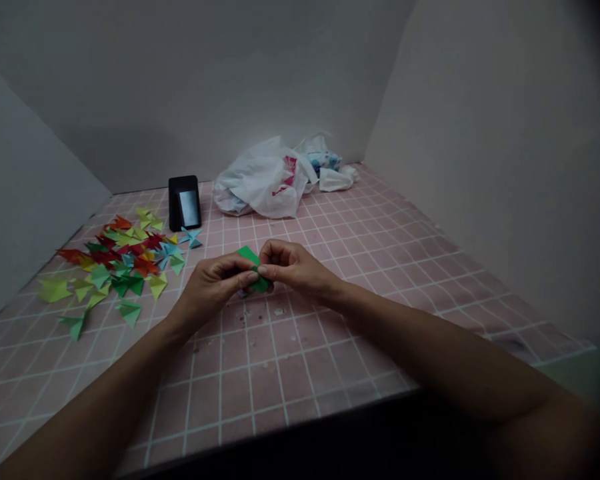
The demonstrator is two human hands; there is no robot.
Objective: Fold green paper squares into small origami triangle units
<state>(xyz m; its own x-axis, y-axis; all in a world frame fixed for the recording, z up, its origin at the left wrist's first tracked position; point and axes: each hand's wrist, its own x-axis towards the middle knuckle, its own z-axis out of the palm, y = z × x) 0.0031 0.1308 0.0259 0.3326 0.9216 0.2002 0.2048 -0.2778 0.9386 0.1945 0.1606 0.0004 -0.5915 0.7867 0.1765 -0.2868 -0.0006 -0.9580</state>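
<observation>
A small piece of green paper is held between both hands above the middle of the table. My left hand pinches its left side with thumb and fingers. My right hand grips the right edge, its thumb close to the left thumb. The fingers cover part of the paper, so its full folded shape is hidden. Left of my hands lies a loose pile of folded paper pieces in green, yellow, red, orange and blue, with pointed, wing-like flaps.
A black phone-like device with a lit screen stands upright behind the pile. A white plastic bag with red print lies at the back, beside a blue-and-white package. The pink checked tablecloth meets pale walls on three sides.
</observation>
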